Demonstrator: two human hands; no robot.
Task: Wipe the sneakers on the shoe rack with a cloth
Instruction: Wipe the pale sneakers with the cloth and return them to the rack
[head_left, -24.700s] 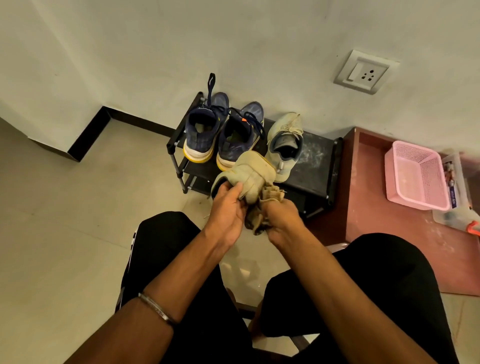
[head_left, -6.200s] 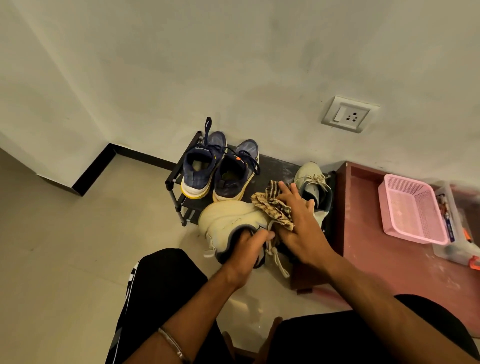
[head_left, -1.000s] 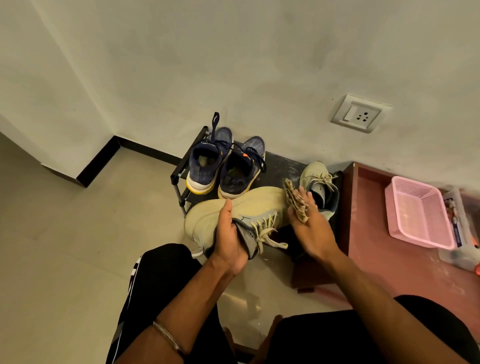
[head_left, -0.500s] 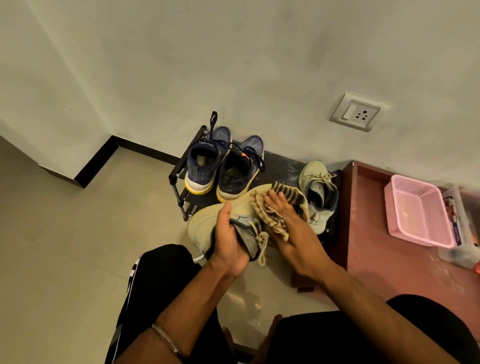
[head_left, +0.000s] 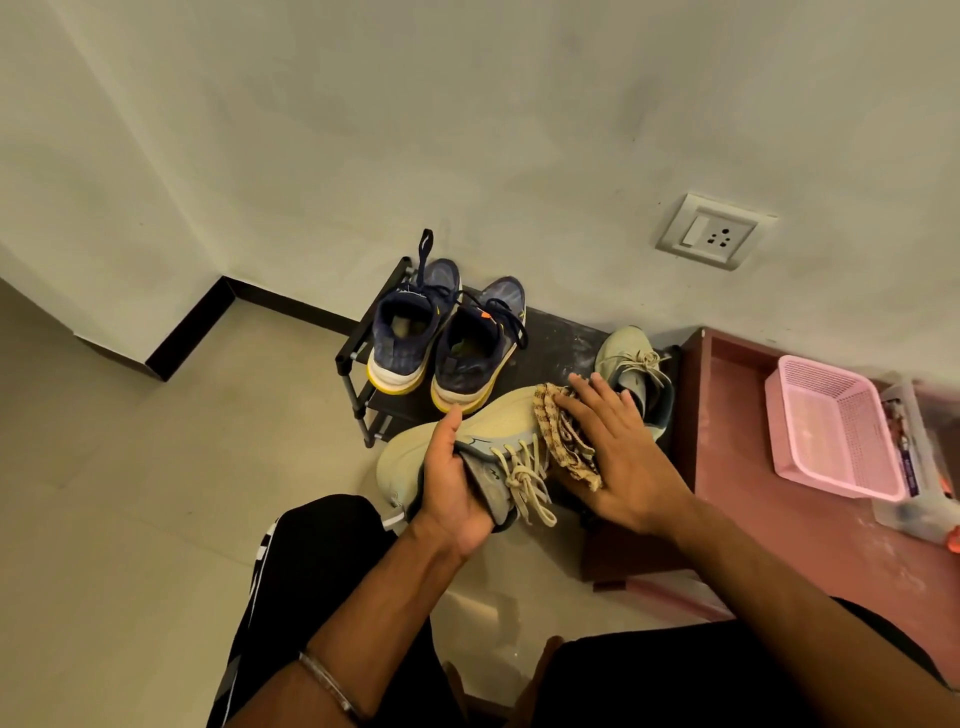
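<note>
Beige sneaker (head_left: 498, 421), brown-checked cloth (head_left: 563, 441), navy yellow-soled pair (head_left: 447, 338), pink basket (head_left: 831, 415)

Woven checked cloth (head_left: 563, 441); knit-fabric beige sneaker (head_left: 470, 441); matt black shoe rack (head_left: 556, 338); perforated pink plastic basket (head_left: 831, 426).

Head view, downward (close overhead)
</note>
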